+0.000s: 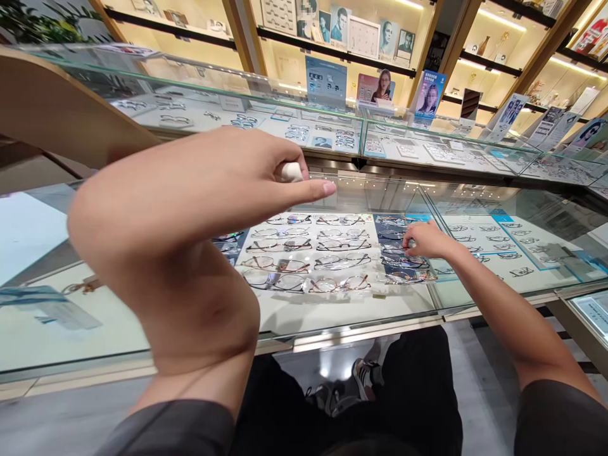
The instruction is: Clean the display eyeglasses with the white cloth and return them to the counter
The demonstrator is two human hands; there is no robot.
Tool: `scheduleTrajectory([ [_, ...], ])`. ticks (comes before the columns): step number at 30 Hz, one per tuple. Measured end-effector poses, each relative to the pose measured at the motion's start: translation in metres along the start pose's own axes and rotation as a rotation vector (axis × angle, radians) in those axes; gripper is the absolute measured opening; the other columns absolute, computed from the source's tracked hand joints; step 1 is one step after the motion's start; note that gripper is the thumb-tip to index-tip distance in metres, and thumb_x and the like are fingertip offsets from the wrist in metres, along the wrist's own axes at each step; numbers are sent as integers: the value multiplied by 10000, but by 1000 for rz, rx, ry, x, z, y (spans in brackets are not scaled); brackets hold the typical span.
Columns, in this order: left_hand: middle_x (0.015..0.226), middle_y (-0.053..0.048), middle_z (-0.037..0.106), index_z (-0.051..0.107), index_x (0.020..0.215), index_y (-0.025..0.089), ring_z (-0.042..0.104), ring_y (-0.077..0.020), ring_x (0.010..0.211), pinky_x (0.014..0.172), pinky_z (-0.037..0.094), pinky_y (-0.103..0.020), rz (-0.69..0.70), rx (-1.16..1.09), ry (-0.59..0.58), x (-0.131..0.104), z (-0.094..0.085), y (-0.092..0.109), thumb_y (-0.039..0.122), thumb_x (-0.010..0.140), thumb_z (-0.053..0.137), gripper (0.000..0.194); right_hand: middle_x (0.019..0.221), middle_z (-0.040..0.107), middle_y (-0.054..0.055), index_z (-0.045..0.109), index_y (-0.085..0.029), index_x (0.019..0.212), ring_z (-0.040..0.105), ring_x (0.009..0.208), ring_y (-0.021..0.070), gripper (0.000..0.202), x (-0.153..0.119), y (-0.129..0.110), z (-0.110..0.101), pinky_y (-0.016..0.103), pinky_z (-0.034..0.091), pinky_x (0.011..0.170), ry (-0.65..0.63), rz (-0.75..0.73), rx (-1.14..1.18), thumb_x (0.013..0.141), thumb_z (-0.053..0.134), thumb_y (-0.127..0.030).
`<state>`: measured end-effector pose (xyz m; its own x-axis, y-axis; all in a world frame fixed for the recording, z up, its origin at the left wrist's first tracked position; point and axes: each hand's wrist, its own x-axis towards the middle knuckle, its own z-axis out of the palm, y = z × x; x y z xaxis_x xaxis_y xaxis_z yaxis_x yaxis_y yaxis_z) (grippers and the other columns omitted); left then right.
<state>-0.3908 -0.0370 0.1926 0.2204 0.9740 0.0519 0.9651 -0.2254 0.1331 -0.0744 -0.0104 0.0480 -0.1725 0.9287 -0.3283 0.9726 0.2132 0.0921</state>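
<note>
My left hand point(266, 166) is raised in front of me with the wrist bent. Its fingers curl round a small white object point(291, 171) whose kind I cannot make out, while the thumb points to the right. Lower and to the right, my right hand point(428, 239) is at the glass counter, fingers curled together. A pale bit point(411, 243) shows at those fingertips, too small to name. Beneath the glass lie rows of eyeglasses point(342, 259) on a white display sheet. Darker-backed eyeglasses point(401, 259) are right by my right hand; whether it touches the glass I cannot tell.
A second glass case point(327, 123) with more eyeglasses runs behind this counter. Lit shelves point(332, 47) with pictures stand at the back. A curved wooden chair part point(57, 95) is at the left. The counter's front edge point(365, 335) runs close to my legs.
</note>
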Motion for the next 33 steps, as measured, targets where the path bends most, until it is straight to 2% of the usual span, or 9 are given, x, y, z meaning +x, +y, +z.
scheduleTrajectory([
  [4,629,10,583,577,700,217,498,-159,552,597,285,-315,15,19,-18,0,1,0,516,977,669,418,1109,804,54,818,-238,963,713,1056,249,124,4,7,-3,334,418,915,40,61,32,910,728,-304],
  [7,634,25,560,593,728,215,469,-148,559,612,281,-317,50,53,-31,0,0,5,367,943,720,292,1070,816,46,806,-251,1099,728,959,221,215,10,9,-4,295,452,815,135,170,64,952,654,-287],
  [10,597,47,513,592,706,218,423,-137,536,607,274,-319,60,68,-42,-4,-2,11,224,875,751,232,1101,827,43,800,-269,1167,741,983,217,268,19,5,-4,279,482,805,146,221,72,945,651,-258],
  [14,566,55,487,582,658,207,396,-106,503,598,263,-299,135,-22,-2,-10,-2,11,173,831,724,227,1145,834,68,829,-268,1124,757,1059,243,277,30,-4,-1,294,526,848,111,252,35,920,648,-220],
  [18,549,48,524,570,637,221,405,-106,460,549,262,-292,391,-160,94,-9,6,-5,220,772,681,175,1135,836,107,851,-256,1085,772,1046,268,273,37,-8,2,317,548,827,118,260,22,899,660,-198],
  [24,556,11,528,638,648,239,500,-156,540,595,358,-292,529,-283,162,-3,20,-24,331,764,656,149,1035,849,73,848,-259,1032,779,965,233,203,25,-3,-14,283,524,770,144,256,61,898,698,-229],
  [26,559,9,511,649,647,239,520,-164,574,634,395,-297,545,-323,191,-3,21,-23,339,759,659,150,956,849,50,836,-250,1009,777,908,216,182,14,-4,-22,277,517,751,219,229,150,908,685,-234],
  [28,542,15,477,646,641,239,513,-163,574,639,405,-295,537,-365,233,-4,21,-21,342,755,663,155,897,843,39,819,-238,974,775,871,210,165,5,-10,-29,281,514,743,358,170,296,923,662,-242],
  [33,528,27,430,668,687,234,497,-145,558,616,396,-273,533,-479,395,-8,18,-12,363,782,675,161,891,835,37,769,-223,994,771,839,211,154,5,-49,-36,307,545,791,695,-21,692,931,637,-272],
])
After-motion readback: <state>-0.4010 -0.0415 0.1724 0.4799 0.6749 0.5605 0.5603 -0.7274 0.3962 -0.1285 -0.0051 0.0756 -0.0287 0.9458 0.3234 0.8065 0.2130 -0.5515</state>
